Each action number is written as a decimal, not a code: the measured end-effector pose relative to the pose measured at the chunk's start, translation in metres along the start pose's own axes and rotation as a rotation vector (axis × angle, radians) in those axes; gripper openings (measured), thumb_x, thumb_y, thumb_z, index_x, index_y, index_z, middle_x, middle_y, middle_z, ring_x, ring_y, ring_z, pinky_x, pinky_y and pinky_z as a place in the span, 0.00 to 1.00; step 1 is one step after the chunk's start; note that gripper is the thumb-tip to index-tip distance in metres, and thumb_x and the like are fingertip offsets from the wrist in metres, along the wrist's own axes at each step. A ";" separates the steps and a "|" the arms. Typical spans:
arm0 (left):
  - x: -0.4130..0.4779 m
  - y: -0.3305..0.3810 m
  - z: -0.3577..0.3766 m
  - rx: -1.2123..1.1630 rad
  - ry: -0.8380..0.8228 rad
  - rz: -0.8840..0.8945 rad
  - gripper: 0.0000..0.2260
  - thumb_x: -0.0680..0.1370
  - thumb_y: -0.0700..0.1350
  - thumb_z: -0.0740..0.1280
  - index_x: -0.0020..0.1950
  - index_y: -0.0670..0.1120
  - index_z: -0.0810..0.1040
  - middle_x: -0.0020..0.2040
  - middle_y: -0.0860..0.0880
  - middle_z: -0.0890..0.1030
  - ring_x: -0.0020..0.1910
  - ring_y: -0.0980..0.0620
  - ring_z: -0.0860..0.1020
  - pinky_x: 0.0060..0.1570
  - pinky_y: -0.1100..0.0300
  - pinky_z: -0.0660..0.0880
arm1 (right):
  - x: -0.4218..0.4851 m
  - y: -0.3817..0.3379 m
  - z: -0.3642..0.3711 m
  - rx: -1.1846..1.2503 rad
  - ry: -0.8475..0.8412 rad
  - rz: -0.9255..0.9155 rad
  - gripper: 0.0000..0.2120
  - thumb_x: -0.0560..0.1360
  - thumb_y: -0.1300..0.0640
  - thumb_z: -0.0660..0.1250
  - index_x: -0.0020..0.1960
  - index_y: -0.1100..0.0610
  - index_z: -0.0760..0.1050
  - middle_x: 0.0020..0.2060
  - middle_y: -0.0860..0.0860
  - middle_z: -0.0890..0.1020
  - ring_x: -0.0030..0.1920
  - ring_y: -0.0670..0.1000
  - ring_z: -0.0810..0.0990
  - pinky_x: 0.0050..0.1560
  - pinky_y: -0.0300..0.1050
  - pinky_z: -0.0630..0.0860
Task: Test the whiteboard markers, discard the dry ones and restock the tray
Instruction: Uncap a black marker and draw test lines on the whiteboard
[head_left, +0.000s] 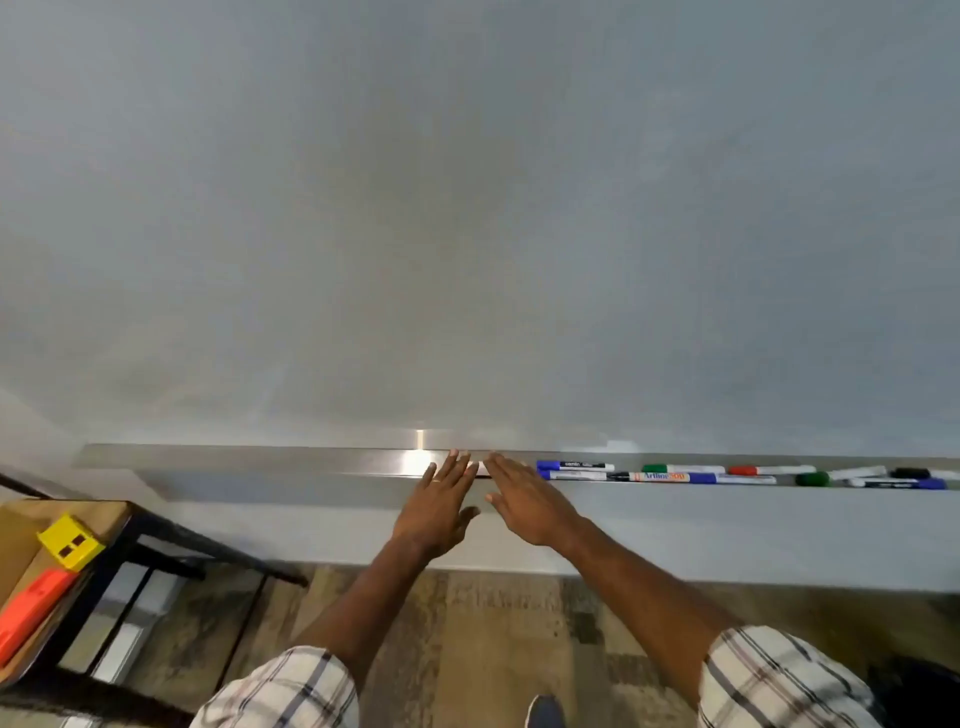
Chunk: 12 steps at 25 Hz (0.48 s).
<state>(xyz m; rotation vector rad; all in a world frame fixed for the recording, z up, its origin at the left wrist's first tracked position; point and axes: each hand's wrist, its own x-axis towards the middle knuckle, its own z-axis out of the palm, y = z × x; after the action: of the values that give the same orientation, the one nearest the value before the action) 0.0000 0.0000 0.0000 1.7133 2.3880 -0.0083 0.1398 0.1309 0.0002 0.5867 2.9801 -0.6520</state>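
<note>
Long brushed-metal tray (260, 460) runs along bottom edge of smooth grey whiteboard (467, 208). Left hand (439, 506) and right hand (524, 501) flat, fingers spread, empty, fingertips at tray's front lip mid-length. Slim cylindrical markers (675, 475) lie in tray right of hands: three blue-capped, two green, one red, two black.
</note>
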 end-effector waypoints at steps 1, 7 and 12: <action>0.006 0.000 0.004 0.010 -0.018 -0.009 0.31 0.86 0.56 0.55 0.83 0.46 0.46 0.83 0.49 0.42 0.83 0.49 0.43 0.81 0.51 0.44 | 0.004 0.003 0.001 -0.006 -0.004 0.004 0.28 0.87 0.48 0.52 0.83 0.56 0.49 0.82 0.52 0.52 0.81 0.52 0.52 0.79 0.47 0.48; 0.028 -0.020 0.014 0.080 -0.142 -0.013 0.31 0.86 0.53 0.57 0.83 0.46 0.46 0.84 0.47 0.45 0.83 0.49 0.44 0.81 0.50 0.44 | 0.034 0.014 -0.003 -0.021 -0.045 0.089 0.15 0.84 0.55 0.61 0.69 0.55 0.75 0.63 0.56 0.80 0.61 0.59 0.80 0.59 0.54 0.79; 0.052 -0.043 0.018 0.016 -0.147 0.005 0.29 0.86 0.50 0.58 0.83 0.45 0.49 0.84 0.47 0.50 0.83 0.48 0.48 0.81 0.51 0.49 | 0.057 0.016 -0.010 -0.052 -0.018 0.131 0.17 0.79 0.64 0.64 0.65 0.53 0.78 0.61 0.52 0.81 0.58 0.56 0.81 0.56 0.52 0.80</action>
<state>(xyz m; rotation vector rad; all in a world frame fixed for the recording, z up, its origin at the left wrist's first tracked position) -0.0535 0.0321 -0.0306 1.6635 2.2835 -0.1482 0.0932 0.1691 -0.0035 0.7609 2.9016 -0.5643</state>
